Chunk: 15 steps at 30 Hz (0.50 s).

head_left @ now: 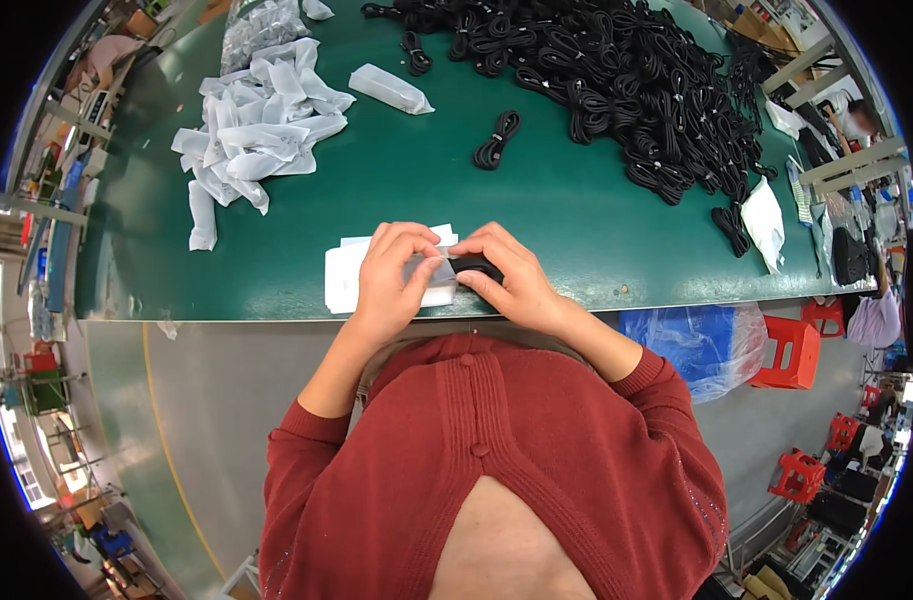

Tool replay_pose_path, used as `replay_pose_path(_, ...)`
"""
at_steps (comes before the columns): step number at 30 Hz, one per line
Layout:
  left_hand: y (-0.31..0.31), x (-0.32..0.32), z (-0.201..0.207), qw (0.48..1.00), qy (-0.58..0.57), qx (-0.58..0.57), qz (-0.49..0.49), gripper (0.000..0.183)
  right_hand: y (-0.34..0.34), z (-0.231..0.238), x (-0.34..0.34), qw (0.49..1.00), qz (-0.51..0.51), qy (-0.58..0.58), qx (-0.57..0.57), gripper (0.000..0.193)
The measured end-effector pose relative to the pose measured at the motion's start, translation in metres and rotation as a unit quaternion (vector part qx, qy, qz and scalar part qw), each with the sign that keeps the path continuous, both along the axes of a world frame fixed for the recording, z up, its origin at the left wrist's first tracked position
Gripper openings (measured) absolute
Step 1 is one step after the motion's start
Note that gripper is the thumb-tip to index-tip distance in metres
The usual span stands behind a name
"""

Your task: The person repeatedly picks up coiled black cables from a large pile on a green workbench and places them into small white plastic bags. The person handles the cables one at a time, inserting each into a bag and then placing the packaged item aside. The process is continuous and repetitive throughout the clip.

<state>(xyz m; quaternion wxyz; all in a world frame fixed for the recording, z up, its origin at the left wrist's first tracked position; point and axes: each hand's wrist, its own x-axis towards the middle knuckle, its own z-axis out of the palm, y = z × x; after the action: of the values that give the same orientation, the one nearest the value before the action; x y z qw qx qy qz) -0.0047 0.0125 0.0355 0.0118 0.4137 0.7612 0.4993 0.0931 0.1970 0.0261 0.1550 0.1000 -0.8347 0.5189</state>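
Observation:
At the table's near edge, my right hand (pixel 517 285) is closed around a coiled black cable (pixel 475 266). My left hand (pixel 389 280) pinches a translucent plastic bag (pixel 440 272) at the cable's left end. Part of the cable appears to be at the bag's mouth; my fingers hide how far in it reaches. Beneath both hands lies a flat stack of white bags (pixel 343 278). A single coiled cable (pixel 498 140) rests farther out on the green table, and a filled white bag (pixel 392 89) lies to its left.
A large heap of coiled black cables (pixel 617 90) covers the far right of the green table (pixel 277 270). Filled white bags (pixel 262 130) are piled at the far left. A white packet (pixel 764 225) lies at the right. Below the edge stand a blue plastic-covered bin (pixel 692 350) and a red stool (pixel 789 353).

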Motion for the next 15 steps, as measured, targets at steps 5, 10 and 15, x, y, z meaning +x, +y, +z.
replay_pose_path(5,-0.007,-0.040,0.012,0.931,-0.309,0.195,-0.022,0.011,0.011,0.009,-0.033,0.994,-0.046,0.088,-0.036,0.038)
replay_pose_path(10,-0.026,-0.120,0.046,0.933,-0.089,0.289,0.193,0.022,0.066,-0.002,-0.091,0.922,-0.270,-0.049,0.274,0.041)
replay_pose_path(15,-0.028,-0.063,0.038,0.984,0.049,0.077,0.151,0.020,0.078,-0.015,-0.092,0.892,-0.258,-0.100,0.358,0.051)
